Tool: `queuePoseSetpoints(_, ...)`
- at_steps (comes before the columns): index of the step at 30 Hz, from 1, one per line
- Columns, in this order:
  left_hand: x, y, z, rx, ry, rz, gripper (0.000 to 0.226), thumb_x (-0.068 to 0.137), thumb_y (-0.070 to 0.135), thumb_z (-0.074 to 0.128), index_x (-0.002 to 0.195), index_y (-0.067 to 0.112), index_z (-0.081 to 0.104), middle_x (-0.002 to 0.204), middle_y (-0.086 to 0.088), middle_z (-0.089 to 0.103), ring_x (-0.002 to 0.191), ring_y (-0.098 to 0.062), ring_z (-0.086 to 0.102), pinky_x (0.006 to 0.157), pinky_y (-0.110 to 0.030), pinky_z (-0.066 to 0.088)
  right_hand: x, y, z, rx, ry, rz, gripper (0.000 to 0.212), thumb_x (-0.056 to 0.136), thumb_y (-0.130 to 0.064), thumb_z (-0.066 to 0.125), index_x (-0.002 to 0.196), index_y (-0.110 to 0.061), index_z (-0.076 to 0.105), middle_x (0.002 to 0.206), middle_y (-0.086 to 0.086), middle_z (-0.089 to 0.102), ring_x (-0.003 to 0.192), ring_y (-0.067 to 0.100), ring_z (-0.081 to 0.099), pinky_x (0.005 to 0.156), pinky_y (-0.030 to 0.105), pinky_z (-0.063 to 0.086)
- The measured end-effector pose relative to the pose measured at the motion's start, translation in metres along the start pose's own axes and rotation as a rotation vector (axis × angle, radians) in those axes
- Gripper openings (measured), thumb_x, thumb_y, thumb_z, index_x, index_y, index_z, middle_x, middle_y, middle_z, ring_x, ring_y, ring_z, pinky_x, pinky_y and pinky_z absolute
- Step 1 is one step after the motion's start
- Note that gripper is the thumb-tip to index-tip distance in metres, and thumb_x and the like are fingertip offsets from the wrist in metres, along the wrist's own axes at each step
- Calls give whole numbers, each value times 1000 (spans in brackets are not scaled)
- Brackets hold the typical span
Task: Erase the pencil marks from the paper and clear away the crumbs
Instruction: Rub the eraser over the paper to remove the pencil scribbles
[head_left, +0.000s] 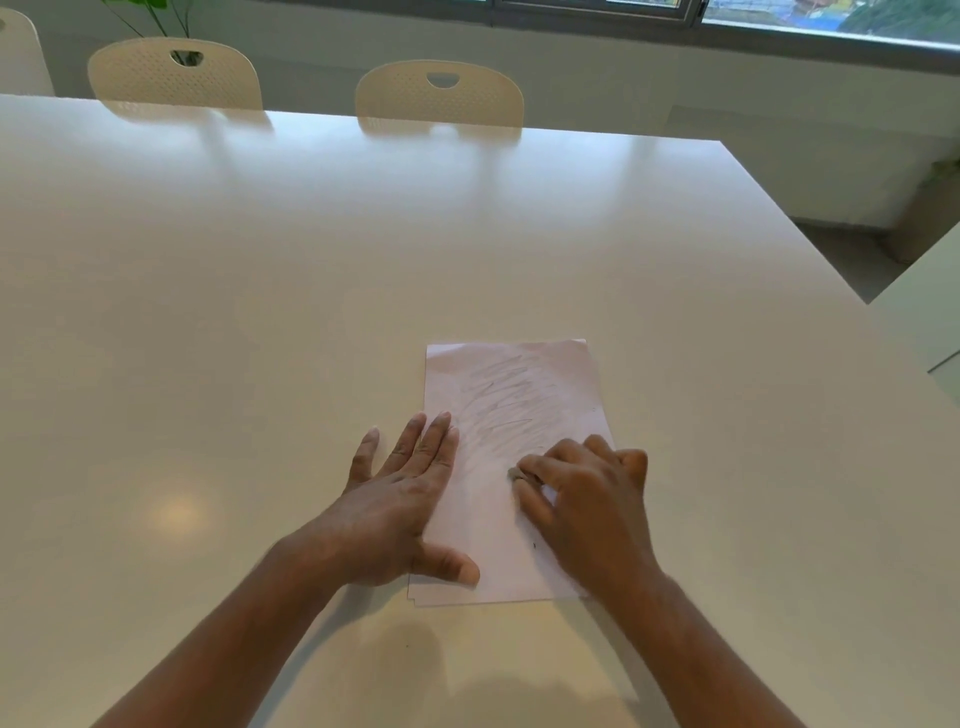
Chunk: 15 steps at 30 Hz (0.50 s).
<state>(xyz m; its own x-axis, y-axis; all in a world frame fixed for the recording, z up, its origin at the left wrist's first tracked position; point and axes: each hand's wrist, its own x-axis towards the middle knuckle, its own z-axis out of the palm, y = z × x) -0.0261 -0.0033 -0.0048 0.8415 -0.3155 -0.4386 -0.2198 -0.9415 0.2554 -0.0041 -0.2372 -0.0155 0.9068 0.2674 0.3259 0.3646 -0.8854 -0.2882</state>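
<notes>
One sheet of paper (511, 395): left hand (410, 499) flat, fingers straight (pressing left edge); right hand (587, 499) curled, pinching eraser (514, 474)

A single head-worn camera looks forward and steeply down across the white counter (363, 270) from the person's own seat. It sits close above the paper (498, 509) near the bottom edge, and its wide angle reaches chairs (439, 98) and window (779, 15) beyond.

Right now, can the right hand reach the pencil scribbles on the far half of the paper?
Probably yes. The right hand, pinching an eraser, rests just short of the pencil scribbles, nothing lies between, and the left hand pins the paper at its left edge, clear of them.
</notes>
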Motion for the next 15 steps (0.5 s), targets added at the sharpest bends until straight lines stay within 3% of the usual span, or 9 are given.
queuePoseSetpoints(6, 1, 0, 1, 8, -9, -1, 143, 74, 96, 50, 154, 20, -41, 157, 9, -54, 140, -7, -54, 122, -54, -28, -26, -28, 2, 201, -201, -154, 19, 94, -51, 60, 100, -44, 77, 89, -21, 67, 86, 2, 52, 78, 39, 28)
queuePoseSetpoints(11, 1, -1, 1, 8, 2, 6, 146, 70, 100, 49, 156, 20, -38, 158, 8, -52, 142, -7, -53, 122, -55, -28, 0, 5, -2, 45, 2, 69, 19, 93, -46, 60, 90, -39, 78, 85, -16, 70, 83, 11, 59, 74, 38, 27)
queuePoseSetpoints(15, 0, -1, 2, 3, 6, 19, 134, 71, 99, 48, 152, 41, -41, 156, 9, -55, 140, -8, -55, 120, -55, -29, -21, -20, 5, 137, -77, -67, 19, 94, -46, 61, 92, -37, 77, 85, -16, 66, 83, 9, 56, 75, 39, 29)
